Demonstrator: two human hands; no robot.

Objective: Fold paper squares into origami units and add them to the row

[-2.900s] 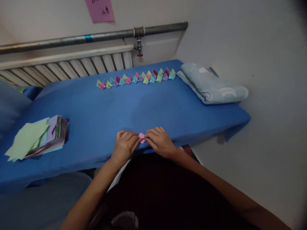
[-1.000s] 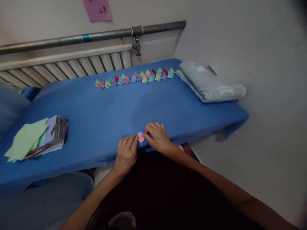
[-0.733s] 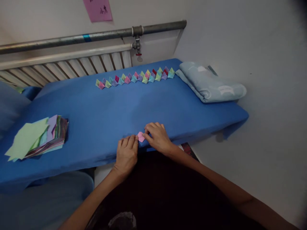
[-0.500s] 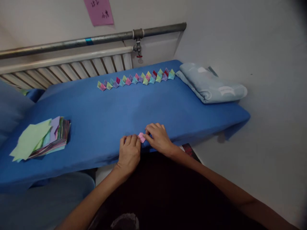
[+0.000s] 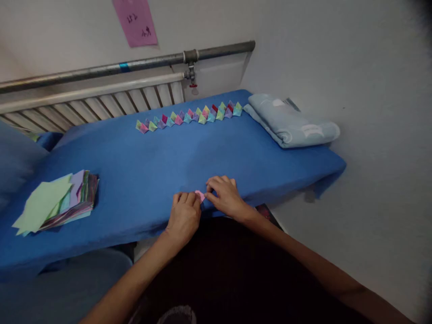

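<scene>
A small folded piece of pink paper (image 5: pixel 200 196) lies at the near edge of the blue-covered table, between my two hands. My left hand (image 5: pixel 184 211) is closed over its left side, fingers bent and covering part of it. From the right, my right hand (image 5: pixel 223 194) pinches the paper's right corner between thumb and fingers. Farther back, folded paper pieces (image 5: pixel 189 117) in several colours stand in a zigzag row. To the left rests a stack of coloured paper sheets (image 5: pixel 60 200), pale green on top.
The blue cloth (image 5: pixel 141 166) covers the whole tabletop. A folded light-blue blanket (image 5: pixel 293 121) sits at the right end by the wall. Behind the table run a metal pipe (image 5: pixel 151 60) with a valve and a white radiator (image 5: pixel 111 101). A pink note (image 5: pixel 137 22) hangs on the wall.
The view has tilted up slightly. The pink paper now looks narrower and more pointed toward my right hand; both hands stay at it.
</scene>
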